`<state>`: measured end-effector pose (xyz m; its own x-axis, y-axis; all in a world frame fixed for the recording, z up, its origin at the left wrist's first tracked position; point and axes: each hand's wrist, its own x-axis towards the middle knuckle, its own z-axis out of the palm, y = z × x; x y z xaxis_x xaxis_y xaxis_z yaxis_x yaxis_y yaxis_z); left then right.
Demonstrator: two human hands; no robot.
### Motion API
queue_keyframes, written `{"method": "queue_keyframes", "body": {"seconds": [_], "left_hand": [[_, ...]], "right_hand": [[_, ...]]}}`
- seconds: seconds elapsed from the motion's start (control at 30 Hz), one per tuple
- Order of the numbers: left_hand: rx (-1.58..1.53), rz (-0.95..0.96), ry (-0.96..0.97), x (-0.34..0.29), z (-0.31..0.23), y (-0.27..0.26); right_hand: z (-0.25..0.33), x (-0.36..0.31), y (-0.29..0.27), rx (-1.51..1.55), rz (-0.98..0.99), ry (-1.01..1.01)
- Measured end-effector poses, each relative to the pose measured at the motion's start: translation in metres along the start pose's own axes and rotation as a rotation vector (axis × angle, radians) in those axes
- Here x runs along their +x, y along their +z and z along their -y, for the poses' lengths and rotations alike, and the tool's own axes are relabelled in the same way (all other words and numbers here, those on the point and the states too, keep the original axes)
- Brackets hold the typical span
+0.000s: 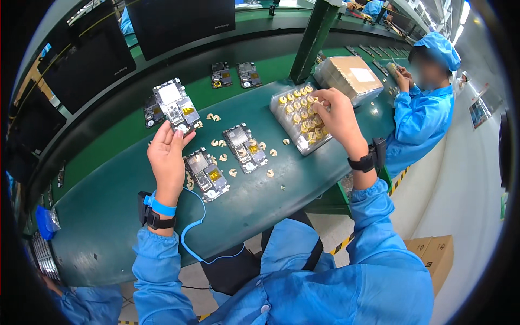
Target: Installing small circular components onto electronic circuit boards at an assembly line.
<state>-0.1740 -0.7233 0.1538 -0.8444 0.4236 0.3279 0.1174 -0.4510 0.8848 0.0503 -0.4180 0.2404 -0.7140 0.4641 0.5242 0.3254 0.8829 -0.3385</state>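
Note:
My left hand (167, 157) grips the lower end of a circuit board (174, 104), tilted up above the bench; the board has a silver shield, a yellow patch and a white round part. My right hand (337, 115) is over a clear plastic tray (287, 119) of small round yellow parts (304, 127), its thumb and forefinger pinched at the tray's upper right; whatever is between the fingertips is too small to tell. Two similar boards, a nearer circuit board (207, 174) and another circuit board (245, 147), lie flat between my hands. Small cream-coloured curved pieces (233, 172) are scattered around them.
More boards (248, 75) lie on the green strip behind, below dark monitors (181, 24). A cardboard box (349, 78) stands behind the tray, near a green post (314, 43). A blue coiled cord (187, 238) runs from my left wrist. At the right, a co-worker (425, 108) in blue handles something.

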Motion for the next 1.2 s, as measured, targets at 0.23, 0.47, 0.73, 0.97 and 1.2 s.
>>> {"method": "queue_keyframes", "body": {"seconds": [0.23,0.47,0.73,0.97,1.2], "left_hand": [[0.088,0.094,0.050,-0.004,-0.021,0.015],[0.140,0.195,-0.061,-0.011,-0.026,-0.001],[-0.024,0.221,-0.087,-0.008,-0.026,-0.002],[-0.004,0.172,-0.092,-0.002,-0.024,0.001],[0.091,0.096,0.000,-0.006,-0.020,0.002]], "right_hand": [[-0.015,0.012,-0.002,-0.085,0.120,-0.260],[0.064,0.027,0.021,0.628,0.284,-0.051],[0.153,0.035,0.089,0.629,0.136,-0.625],[0.156,0.034,0.122,0.847,0.180,-0.594],[0.156,0.027,0.127,0.921,0.278,-0.464]]}}
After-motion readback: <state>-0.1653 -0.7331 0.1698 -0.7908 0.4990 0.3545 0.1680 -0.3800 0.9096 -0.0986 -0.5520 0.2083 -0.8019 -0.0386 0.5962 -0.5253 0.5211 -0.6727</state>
